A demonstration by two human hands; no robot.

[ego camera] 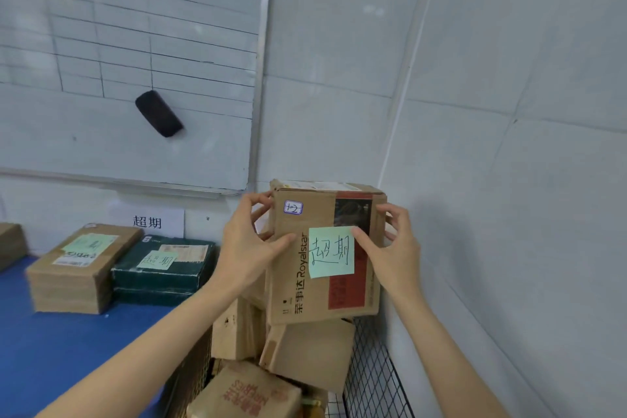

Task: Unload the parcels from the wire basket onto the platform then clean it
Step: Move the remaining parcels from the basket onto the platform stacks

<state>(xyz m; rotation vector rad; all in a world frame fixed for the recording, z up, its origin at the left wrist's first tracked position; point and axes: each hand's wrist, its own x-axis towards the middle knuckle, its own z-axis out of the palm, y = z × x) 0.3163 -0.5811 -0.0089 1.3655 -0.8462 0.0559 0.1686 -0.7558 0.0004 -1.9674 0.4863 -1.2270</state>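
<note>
Gripping box (pixel 322 295) atop pile (pixel 305 349) in basket (pixel 373 383): sides clasped by left hand (pixel 247 244) and right hand (pixel 390 248), fingers curled round edges, thumbs pressed on front. Best lifted straight up, kept level, so pile is not toppled; then set on platform (pixel 51 343) left of basket.

- The whiteboard (pixel 135 44) runs off the top and left edges, and its ruled lines are smeared
- A brown parcel (pixel 10 244) is cut by the left edge
- The wire basket (pixel 373 380) runs off the bottom edge, its inside hidden by parcels
- The red-printed parcel (pixel 244 394) is cut there too, its lettering blurred
- The green note (pixel 331 252) covers part of the Royalstar box (pixel 291 299)
- The left hand (pixel 249 248) and right hand (pixel 390 248) have fingers hidden behind that box's sides
</note>
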